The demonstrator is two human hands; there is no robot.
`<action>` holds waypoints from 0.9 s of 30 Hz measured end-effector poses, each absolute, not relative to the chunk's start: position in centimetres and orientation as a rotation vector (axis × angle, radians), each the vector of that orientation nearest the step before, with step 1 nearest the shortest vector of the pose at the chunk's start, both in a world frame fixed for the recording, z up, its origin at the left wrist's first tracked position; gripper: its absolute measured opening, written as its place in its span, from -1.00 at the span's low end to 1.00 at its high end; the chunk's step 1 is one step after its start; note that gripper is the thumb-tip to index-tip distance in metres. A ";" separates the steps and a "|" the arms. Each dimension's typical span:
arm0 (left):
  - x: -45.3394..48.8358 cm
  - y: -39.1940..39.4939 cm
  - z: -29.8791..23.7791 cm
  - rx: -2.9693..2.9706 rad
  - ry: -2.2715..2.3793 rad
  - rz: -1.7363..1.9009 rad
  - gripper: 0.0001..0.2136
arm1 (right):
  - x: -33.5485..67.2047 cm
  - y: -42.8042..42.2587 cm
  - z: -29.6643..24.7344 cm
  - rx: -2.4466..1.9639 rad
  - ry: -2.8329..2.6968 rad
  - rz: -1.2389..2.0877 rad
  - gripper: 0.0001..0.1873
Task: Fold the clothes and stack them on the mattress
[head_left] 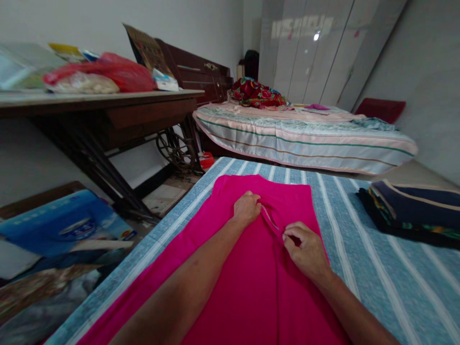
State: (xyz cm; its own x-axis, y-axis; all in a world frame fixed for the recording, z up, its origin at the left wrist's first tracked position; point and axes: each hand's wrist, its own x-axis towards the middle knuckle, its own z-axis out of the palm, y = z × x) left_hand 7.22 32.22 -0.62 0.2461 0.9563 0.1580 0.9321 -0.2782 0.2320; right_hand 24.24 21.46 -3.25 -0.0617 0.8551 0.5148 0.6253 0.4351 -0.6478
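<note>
A bright pink garment (237,287) lies spread over a blue bed cover with white stripes (334,211); I cannot tell its exact kind. My left hand (247,209) is closed on a fold of its cloth near the far end. To the right and a little nearer, my right hand (305,247) pinches the same raised edge between thumb and fingers. A stretch of this edge, with a pale strip along it, runs between both hands. Below it, a long crease goes down the cloth towards me.
Folded dark clothes (420,211) are stacked at the right. A sewing-machine table (136,103) with a red plastic bag (125,72) stands at the left, above a blue box (68,225). Beyond is another bed (305,139), with wardrobes (305,52) behind.
</note>
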 end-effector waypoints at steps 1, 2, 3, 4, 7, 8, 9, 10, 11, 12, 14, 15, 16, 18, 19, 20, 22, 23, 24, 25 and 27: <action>7.2 32.3 -0.6 2.408 1.829 0.411 -0.81 | 24.2 21.4 -3.2 -1.269 -1.760 0.330 -0.84; 7.2 32.3 -0.7 2.410 1.828 0.412 -0.81 | 24.2 21.4 -3.1 -1.260 -1.745 0.342 -0.84; 7.2 32.3 -0.7 2.411 1.825 0.413 -0.81 | 24.2 21.4 -3.0 -1.246 -1.729 0.348 -0.84; 7.2 32.3 -0.7 2.412 1.821 0.414 -0.81 | 24.2 21.3 -2.8 -1.230 -1.710 0.345 -0.84; 7.2 32.4 -0.6 2.401 1.817 0.407 -0.81 | 24.2 21.2 -2.5 -1.185 -1.659 0.297 -0.85; 7.1 32.4 -0.5 2.396 1.816 0.403 -0.80 | 24.2 21.1 -2.4 -1.176 -1.651 0.279 -0.85; 7.1 32.4 -0.5 2.389 1.814 0.400 -0.80 | 24.3 21.1 -2.4 -1.169 -1.650 0.264 -0.86; 7.1 32.4 -0.5 2.382 1.813 0.398 -0.80 | 24.3 21.1 -2.4 -1.164 -1.657 0.254 -0.86; 7.1 32.5 -0.4 2.375 1.813 0.397 -0.80 | 24.4 21.1 -2.5 -1.161 -1.671 0.249 -0.86; 7.1 32.5 -0.4 2.367 1.813 0.396 -0.80 | 24.5 21.2 -2.6 -1.160 -1.691 0.245 -0.87; 7.1 32.6 -0.5 2.352 1.821 0.399 -0.79 | 24.7 21.2 -2.8 -1.160 -1.740 0.231 -0.87; 7.1 32.6 -0.5 2.345 1.826 0.404 -0.78 | 24.8 21.2 -2.9 -1.159 -1.763 0.220 -0.88; 7.1 32.6 -0.5 2.340 1.831 0.411 -0.76 | 24.9 21.2 -2.9 -1.158 -1.781 0.210 -0.88; 7.0 32.6 -0.5 2.329 1.840 0.421 -0.74 | 24.9 21.2 -2.9 -1.151 -1.794 0.202 -0.88; 7.0 32.6 -0.4 2.325 1.844 0.424 -0.73 | 25.0 21.2 -2.9 -1.148 -1.789 0.209 -0.88; 7.0 32.5 -0.4 2.322 1.847 0.425 -0.73 | 25.0 21.2 -2.9 -1.146 -1.779 0.224 -0.88; 7.0 32.4 -0.4 2.319 1.849 0.428 -0.74 | 25.0 21.3 -2.8 -1.148 -1.752 0.265 -0.89; 7.0 32.4 -0.4 2.325 1.846 0.439 -0.73 | 25.1 21.3 -2.8 -1.151 -1.738 0.288 -0.88; 7.0 32.3 -0.4 2.336 1.840 0.458 -0.73 | 25.1 21.3 -2.8 -1.154 -1.723 0.309 -0.88; 7.0 32.2 -0.5 2.353 1.825 0.485 -0.71 | 25.1 21.4 -2.8 -1.157 -1.708 0.326 -0.87; 6.9 32.0 -0.6 2.404 1.768 0.547 -0.68 | 25.1 21.4 -2.8 -1.156 -1.677 0.345 -0.86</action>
State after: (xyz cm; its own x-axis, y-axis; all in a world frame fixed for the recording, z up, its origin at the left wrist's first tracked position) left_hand 6.90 32.03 -0.64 0.2583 0.9402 0.2221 0.9014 -0.3172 0.2947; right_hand 25.15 21.43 -2.76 -0.0130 0.8171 0.5764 0.5231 0.4968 -0.6925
